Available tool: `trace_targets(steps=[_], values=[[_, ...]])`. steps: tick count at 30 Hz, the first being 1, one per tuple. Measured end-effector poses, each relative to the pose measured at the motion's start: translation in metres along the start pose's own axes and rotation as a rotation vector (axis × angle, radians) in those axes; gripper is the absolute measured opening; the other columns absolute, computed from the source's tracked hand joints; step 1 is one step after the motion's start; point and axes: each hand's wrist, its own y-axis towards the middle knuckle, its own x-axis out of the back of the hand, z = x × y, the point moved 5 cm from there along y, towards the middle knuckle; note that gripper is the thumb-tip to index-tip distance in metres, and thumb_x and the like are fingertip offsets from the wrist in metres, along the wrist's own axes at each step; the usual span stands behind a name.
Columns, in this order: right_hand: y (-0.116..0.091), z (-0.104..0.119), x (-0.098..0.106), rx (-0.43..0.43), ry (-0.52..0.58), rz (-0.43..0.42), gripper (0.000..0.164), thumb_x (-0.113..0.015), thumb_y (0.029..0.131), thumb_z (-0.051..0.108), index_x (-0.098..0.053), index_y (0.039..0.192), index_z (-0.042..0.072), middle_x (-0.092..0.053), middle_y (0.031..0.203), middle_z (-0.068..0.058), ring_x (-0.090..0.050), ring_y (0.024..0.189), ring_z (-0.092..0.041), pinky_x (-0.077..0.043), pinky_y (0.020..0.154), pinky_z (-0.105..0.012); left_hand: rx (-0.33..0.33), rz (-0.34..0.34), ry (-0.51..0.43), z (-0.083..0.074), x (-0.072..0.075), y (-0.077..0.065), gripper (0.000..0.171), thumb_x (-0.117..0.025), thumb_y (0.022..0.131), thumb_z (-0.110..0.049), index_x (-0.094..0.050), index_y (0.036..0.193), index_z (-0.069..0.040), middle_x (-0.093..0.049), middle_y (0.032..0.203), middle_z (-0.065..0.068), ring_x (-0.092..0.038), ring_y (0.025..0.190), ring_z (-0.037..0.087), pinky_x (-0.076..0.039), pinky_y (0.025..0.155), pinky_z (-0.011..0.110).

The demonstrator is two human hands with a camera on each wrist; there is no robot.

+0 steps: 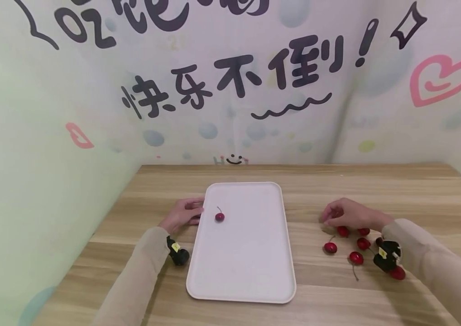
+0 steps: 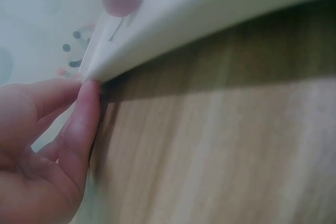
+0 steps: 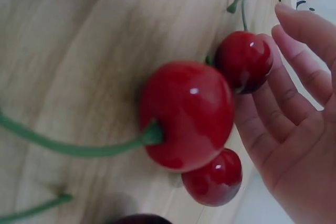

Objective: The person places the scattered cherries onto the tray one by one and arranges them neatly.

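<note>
A white rectangular tray point(image 1: 242, 258) lies on the table, with one red cherry point(image 1: 219, 217) near its upper left, stem up. My left hand point(image 1: 182, 213) is at the tray's left side; in the left wrist view its thumb and finger pinch the rim point(image 2: 152, 51). To the right of the tray, my right hand point(image 1: 348, 214) hovers low by a group of red cherries, fingers loosely bent and apart with nothing held. In the right wrist view, its fingertips are right beside a cherry point(image 3: 244, 60) with a green stem; a larger-looking cherry point(image 3: 186, 114) sits closer to the camera.
Several cherries lie loose on the wooden table point(image 1: 316, 294), among them one cherry point(image 1: 330, 247) nearest the tray and another cherry point(image 1: 356, 258) with its stem toward me. A printed cloth backdrop point(image 1: 230, 136) stands behind the table.
</note>
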Motion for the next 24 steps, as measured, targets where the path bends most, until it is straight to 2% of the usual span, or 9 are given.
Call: trace_targets(steps=[8,24], values=[[-0.002,0.002,-0.008,0.006,0.049,0.071,0.017,-0.064,0.081,0.016,-0.062,0.091,0.002,-0.059,0.079,-0.002,-0.052,0.07,-0.01,-0.047,0.06,-0.021,-0.008,0.008,0.0,0.0,-0.001,0.0,0.043,-0.056,0.086,-0.004,-0.046,0.128,-0.004,-0.053,0.111,0.02,-0.059,0.076,0.013,-0.054,0.065,0.025],[-0.005,0.008,-0.013,0.054,0.02,0.082,0.01,-0.065,0.08,0.011,-0.061,0.083,0.002,-0.054,0.07,0.001,-0.046,0.063,-0.007,-0.042,0.052,-0.018,-0.005,0.01,0.008,-0.001,-0.001,0.001,0.043,-0.056,0.086,-0.005,-0.046,0.128,-0.004,-0.052,0.113,0.02,-0.059,0.077,0.014,-0.054,0.066,0.026]])
